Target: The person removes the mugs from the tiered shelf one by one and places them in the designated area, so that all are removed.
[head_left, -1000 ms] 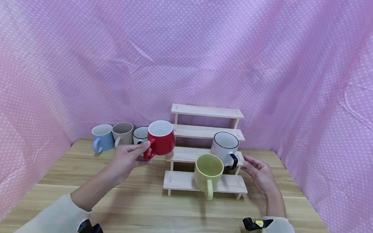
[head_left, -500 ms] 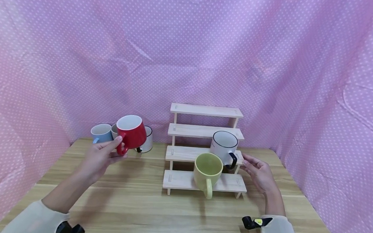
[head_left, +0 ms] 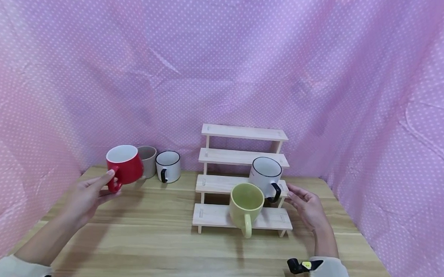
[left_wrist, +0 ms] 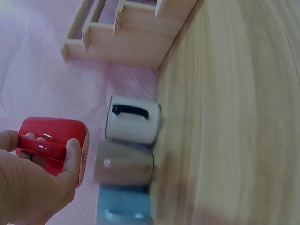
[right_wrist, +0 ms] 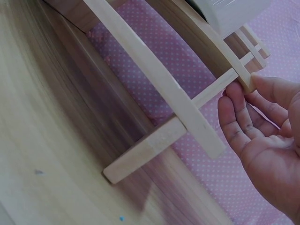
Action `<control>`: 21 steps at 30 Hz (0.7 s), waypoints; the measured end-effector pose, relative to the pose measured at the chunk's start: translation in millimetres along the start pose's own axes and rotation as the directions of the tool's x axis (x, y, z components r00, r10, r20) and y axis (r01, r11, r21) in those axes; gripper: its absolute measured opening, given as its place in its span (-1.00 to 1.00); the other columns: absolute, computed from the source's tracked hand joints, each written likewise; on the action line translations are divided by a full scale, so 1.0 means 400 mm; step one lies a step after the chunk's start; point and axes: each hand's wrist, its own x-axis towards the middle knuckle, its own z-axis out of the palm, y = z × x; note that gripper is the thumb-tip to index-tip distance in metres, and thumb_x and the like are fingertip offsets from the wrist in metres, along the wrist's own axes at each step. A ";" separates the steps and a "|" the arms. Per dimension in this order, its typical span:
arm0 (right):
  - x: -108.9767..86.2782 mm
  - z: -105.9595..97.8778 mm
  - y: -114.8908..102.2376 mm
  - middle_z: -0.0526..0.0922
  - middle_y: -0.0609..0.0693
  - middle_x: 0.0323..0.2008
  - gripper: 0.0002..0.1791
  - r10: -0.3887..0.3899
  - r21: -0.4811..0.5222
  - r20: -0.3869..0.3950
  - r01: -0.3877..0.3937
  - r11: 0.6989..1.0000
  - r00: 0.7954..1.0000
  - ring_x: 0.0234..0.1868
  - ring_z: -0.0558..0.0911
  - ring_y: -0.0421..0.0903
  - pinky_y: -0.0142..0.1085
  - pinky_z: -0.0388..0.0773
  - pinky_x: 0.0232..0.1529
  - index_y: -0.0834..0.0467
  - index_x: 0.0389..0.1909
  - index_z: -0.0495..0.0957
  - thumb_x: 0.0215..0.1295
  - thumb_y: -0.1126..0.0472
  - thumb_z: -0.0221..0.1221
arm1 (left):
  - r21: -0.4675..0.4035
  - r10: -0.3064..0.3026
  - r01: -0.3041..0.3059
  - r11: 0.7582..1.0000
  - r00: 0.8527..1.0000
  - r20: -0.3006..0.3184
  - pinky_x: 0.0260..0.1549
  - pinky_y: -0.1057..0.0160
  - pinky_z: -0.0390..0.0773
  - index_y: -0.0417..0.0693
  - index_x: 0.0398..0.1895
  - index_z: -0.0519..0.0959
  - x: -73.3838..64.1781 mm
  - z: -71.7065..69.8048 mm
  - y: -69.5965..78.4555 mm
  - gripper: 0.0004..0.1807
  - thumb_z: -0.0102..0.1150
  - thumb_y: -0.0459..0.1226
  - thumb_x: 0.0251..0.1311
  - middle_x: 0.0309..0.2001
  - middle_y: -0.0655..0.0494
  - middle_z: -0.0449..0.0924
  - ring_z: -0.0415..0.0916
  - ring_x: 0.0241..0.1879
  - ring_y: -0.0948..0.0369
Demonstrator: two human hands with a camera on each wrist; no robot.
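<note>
My left hand (head_left: 87, 196) holds a red mug (head_left: 129, 169) with a white inside by its handle, above the table's left side. In the left wrist view, thumb and fingers close around that handle (left_wrist: 42, 147). At the right end of a stepped wooden shelf rack (head_left: 214, 183), my right hand (head_left: 310, 208) pinches the tip of a step board (right_wrist: 234, 70) between thumb and fingers. On the rack's second step from the bottom stands a white mug (head_left: 260, 179) with a black rim and handle. A yellow-green mug (head_left: 242, 211) stands on the lowest step, its handle toward me.
Along the back left stand a grey-brown mug (head_left: 149, 164) and a second white mug (head_left: 173, 171) with a black handle. A light blue mug (left_wrist: 124, 197) beside them is hidden behind the red one in the head view. A pink dotted cloth (head_left: 225, 72) hangs behind the wooden table (head_left: 165, 243).
My left hand has carried the red mug leftward, away from the rack and across the row of mugs; the white mug there is now uncovered. My right hand has stayed at the rack.
</note>
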 end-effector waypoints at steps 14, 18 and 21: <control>0.003 -0.003 0.006 0.72 -0.06 0.05 -0.45 -0.019 0.013 0.019 0.019 1.000 1.000 0.02 0.70 -0.18 -0.25 0.64 0.13 0.67 0.32 0.16 0.49 0.43 0.12 | -0.011 -0.078 0.078 0.997 0.995 -0.055 -0.22 0.20 0.76 -0.07 -0.32 0.80 -0.020 -0.120 -0.038 -0.74 0.14 -0.30 0.48 -0.40 0.12 0.67 0.68 -0.36 0.18; 0.002 -0.003 0.005 0.72 -0.06 0.04 -0.44 -0.028 0.024 0.026 0.027 0.999 0.999 0.01 0.71 -0.18 -0.26 0.64 0.13 0.68 0.32 0.15 0.49 0.44 0.11 | -0.012 -0.116 0.115 0.993 0.989 -0.086 -0.23 0.18 0.76 -0.06 -0.33 0.80 -0.027 -0.142 -0.049 -0.76 0.17 -0.30 0.46 -0.40 0.11 0.68 0.68 -0.36 0.20; 0.000 -0.003 0.002 0.72 -0.06 0.03 -0.44 -0.033 0.027 0.027 0.032 0.999 0.999 0.00 0.70 -0.19 -0.26 0.64 0.13 0.68 0.32 0.14 0.49 0.44 0.11 | 0.009 -0.150 0.152 0.988 0.982 -0.113 -0.22 0.15 0.76 -0.03 -0.34 0.80 -0.033 -0.155 -0.055 -0.77 0.20 -0.28 0.45 -0.40 0.11 0.68 0.68 -0.35 0.22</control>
